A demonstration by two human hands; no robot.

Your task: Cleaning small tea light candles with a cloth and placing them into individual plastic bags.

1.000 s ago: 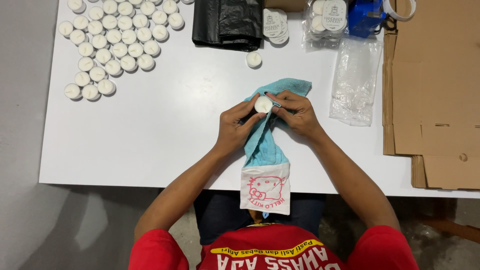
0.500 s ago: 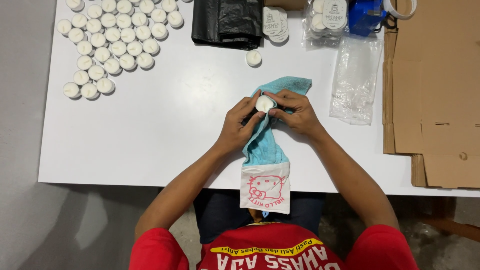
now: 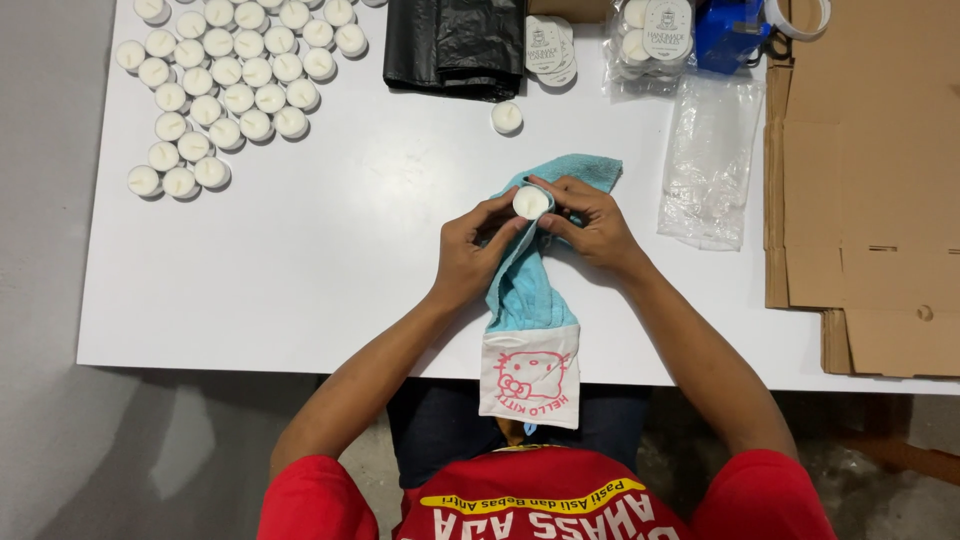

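Candle (image 3: 530,202) between hands — round labels (image 3: 551,47) beyond

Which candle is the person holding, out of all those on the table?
On the white table, find the light blue towel at the front edge. The small round white tealight candle sits above it, pinched by the left hand and right hand, unlike the others, which lie untouched.

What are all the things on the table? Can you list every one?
held candle: one, white, between both hands
towel: one, blue with a white end, under the hands, hanging off the table's near edge
loose candles: many, white, far left
lone candle: one, white, by the black bag
black bag: one, far middle
clear bags: clear, right of the towel
cardboard: brown, flat, right
table: one, white
left hand: grips candle
right hand: grips candle
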